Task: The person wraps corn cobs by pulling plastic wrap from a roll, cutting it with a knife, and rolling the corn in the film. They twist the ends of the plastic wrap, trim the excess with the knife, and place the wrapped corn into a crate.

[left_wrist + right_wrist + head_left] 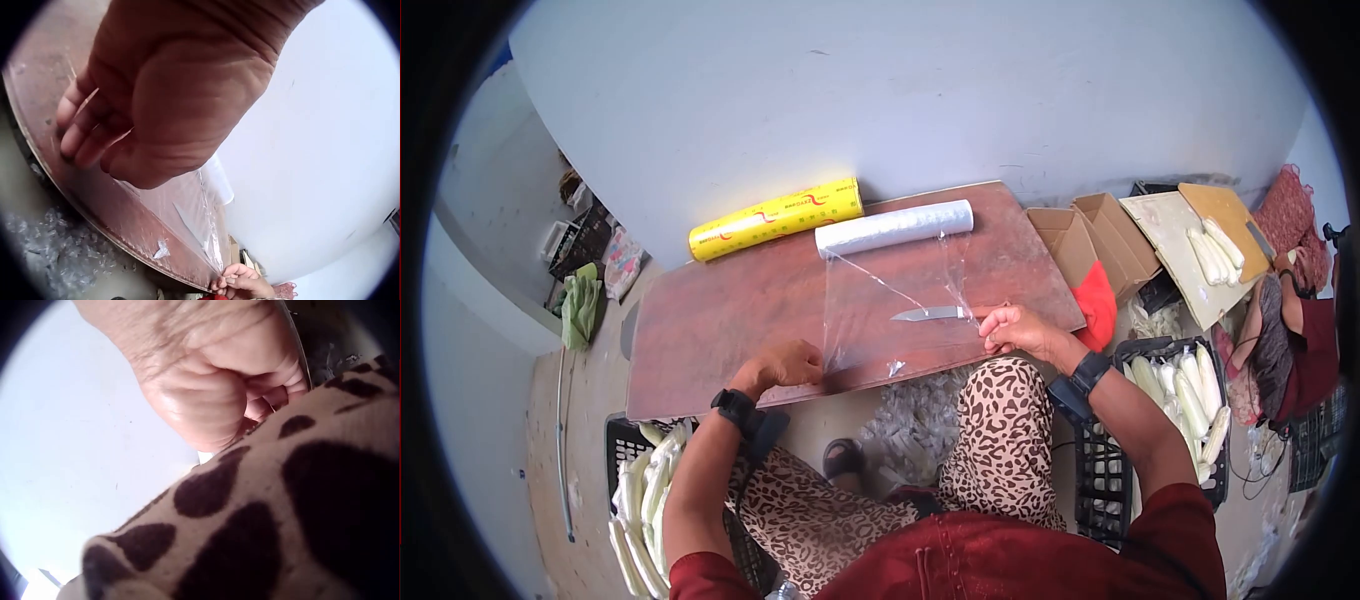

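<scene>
Clear film (880,320) stretches from a white roll (895,228) toward the table's front edge. The left hand (792,362) is at the film's left front corner; in the left wrist view its fingers (81,137) curl down at the tabletop, thumb beside them. At the film's right corner, the right hand (1022,330) pinches the edge between thumb and fingers. A knife (930,313) lies under or beside the film, blade to the left. In the right wrist view the right hand (219,381) is partly hidden by a patterned trouser leg (250,519).
A yellow roll (775,218) lies at the back of the brown table (710,320). Crates of pale corn-like vegetables (1190,400) stand on both sides. Right of the table are cardboard boxes (1135,240) and a red cloth (1095,305). Plastic scraps (915,420) lie below.
</scene>
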Demonstrator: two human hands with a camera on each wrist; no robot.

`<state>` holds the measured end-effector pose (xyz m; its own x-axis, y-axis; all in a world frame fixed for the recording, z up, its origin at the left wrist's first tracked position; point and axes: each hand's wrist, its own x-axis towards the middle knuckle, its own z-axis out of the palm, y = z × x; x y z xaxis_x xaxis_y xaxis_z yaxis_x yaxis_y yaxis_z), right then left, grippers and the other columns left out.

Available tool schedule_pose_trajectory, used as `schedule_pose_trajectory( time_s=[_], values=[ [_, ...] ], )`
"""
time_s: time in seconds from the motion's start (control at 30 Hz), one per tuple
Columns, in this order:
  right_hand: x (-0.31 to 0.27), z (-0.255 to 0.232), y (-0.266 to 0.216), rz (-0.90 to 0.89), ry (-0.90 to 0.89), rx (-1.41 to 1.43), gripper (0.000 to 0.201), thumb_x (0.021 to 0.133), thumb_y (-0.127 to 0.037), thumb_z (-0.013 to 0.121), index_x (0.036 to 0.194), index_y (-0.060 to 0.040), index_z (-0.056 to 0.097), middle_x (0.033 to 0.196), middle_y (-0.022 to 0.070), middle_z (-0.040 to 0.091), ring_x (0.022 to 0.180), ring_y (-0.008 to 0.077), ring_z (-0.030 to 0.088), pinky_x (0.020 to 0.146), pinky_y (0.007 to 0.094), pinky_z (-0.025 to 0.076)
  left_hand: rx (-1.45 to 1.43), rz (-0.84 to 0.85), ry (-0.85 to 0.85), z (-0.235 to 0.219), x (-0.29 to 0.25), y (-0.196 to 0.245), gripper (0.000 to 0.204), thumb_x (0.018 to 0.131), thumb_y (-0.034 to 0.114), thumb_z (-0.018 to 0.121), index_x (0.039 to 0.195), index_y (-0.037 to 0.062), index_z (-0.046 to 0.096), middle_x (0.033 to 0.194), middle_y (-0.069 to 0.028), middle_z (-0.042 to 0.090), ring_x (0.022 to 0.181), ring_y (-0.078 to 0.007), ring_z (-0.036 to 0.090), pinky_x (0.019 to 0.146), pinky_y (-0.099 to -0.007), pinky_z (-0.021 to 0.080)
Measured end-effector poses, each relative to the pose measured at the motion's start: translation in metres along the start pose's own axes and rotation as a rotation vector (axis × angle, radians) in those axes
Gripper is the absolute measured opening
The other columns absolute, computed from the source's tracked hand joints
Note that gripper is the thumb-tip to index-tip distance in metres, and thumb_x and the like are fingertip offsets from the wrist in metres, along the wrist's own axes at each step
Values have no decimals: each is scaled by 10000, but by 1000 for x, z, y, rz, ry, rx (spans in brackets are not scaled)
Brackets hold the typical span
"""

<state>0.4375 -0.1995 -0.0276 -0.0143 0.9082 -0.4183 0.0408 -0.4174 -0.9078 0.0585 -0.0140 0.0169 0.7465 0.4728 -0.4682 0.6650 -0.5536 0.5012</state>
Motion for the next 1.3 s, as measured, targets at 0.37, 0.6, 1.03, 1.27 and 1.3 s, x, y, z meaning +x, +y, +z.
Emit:
schedule_pose_trajectory(
  time_s=[0.37,0.6,1.03,1.27,1.3],
  values=[
    [1,1,9,11,17,-92,163,798,-8,621,961,-6,635,825,78,670,681,103,602,598,222,471,-210,-144,-156,26,-2,-8,165,784,134,542,789,7,647,736,-82,674,664,-160,656,568,-290,502],
    [-2,2,13,2,48,-146,141,786,4,642,924,2,668,828,59,675,726,110,629,652,221,502,-111,-206,-206,28,3,-3,183,804,134,528,842,1,648,767,-95,684,672,-177,667,570,-297,513],
    [2,-15,31,-63,-22,-646,72,720,-62,646,756,-15,688,670,66,648,633,114,579,567,300,453,-106,-191,-160,27,2,5,163,793,120,534,810,2,644,713,-98,675,636,-179,663,588,-311,518],
    [-29,18,-34,-409,293,-758,101,770,-75,591,825,-34,665,718,102,649,676,204,636,606,347,477,-104,-208,-160,28,1,8,161,795,116,537,811,-7,639,720,-105,672,646,-186,664,594,-309,526],
    [-25,21,-34,-455,283,-720,123,778,-77,584,862,-35,664,757,104,658,708,210,642,635,345,483,-101,-211,-163,27,1,10,164,797,117,534,812,-10,636,723,-108,669,651,-187,664,597,-303,529]
  ],
)
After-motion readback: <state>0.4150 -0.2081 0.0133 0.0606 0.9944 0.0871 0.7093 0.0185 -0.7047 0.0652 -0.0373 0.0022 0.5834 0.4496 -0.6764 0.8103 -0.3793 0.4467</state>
